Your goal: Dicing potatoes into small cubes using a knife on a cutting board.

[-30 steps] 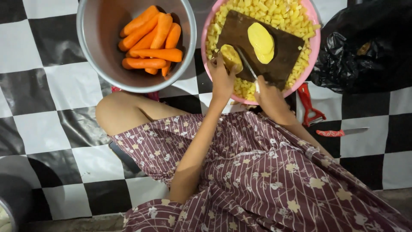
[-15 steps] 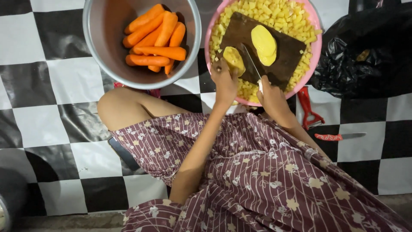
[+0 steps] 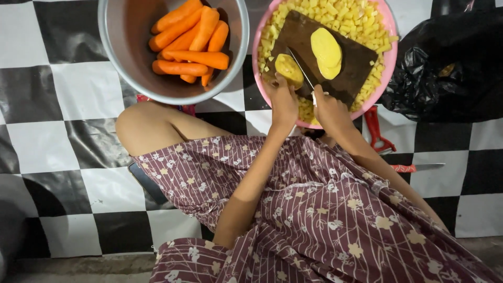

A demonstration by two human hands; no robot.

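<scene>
My left hand (image 3: 283,102) pins the pale yellow potato piece (image 3: 289,69) on the dark wooden board (image 3: 350,78), my right hand (image 3: 327,107) gripping the steel-bladed knife (image 3: 302,68) just beside it

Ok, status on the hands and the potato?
Left hand steadies potato piece on board. Right hand holds knife. Potato slices beside blade.

The black-and-white checkered floor (image 3: 63,136) carries a metal bowl (image 3: 126,57), a pink basin (image 3: 390,52), a black plastic bag (image 3: 450,68), and (at the right) a red-handled knife (image 3: 416,167).
</scene>
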